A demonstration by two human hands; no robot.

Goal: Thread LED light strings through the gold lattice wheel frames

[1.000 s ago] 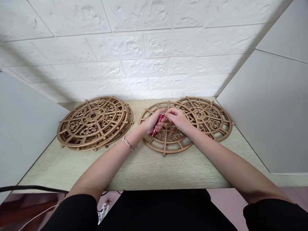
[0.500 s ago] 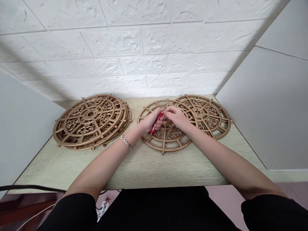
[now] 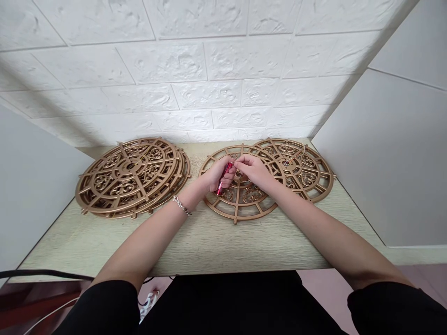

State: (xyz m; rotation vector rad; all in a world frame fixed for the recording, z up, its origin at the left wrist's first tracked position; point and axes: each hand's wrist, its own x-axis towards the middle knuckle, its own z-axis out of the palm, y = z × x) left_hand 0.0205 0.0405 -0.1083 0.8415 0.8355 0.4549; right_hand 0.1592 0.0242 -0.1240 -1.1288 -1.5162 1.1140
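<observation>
My left hand [image 3: 223, 174] is wrapped around a slim red lighter [image 3: 224, 182], holding it tilted with its top end up. Close beside that top end, the fingertips of my right hand [image 3: 253, 170] are pinched together; whatever is between them is too small to make out. Both hands are over a round bronze-coloured openwork panel [image 3: 236, 217] with scroll patterns, and they cover part of its centre. A second round panel [image 3: 326, 188] lies behind it to the right, partly overlapped, with a thin pale cord [image 3: 303, 150] on it.
On the left of the wood-grain table [image 3: 195, 251] is a stack of similar round panels [image 3: 129, 179]. A white brick-patterned wall [image 3: 223, 97] stands behind, with pale side panels at left and right. A black cable [image 3: 45, 273] runs along the lower left.
The red lighter and my left hand have shifted very slightly, and the lighter's top end is now more covered by my fingers. My right hand stays pinched beside it.
</observation>
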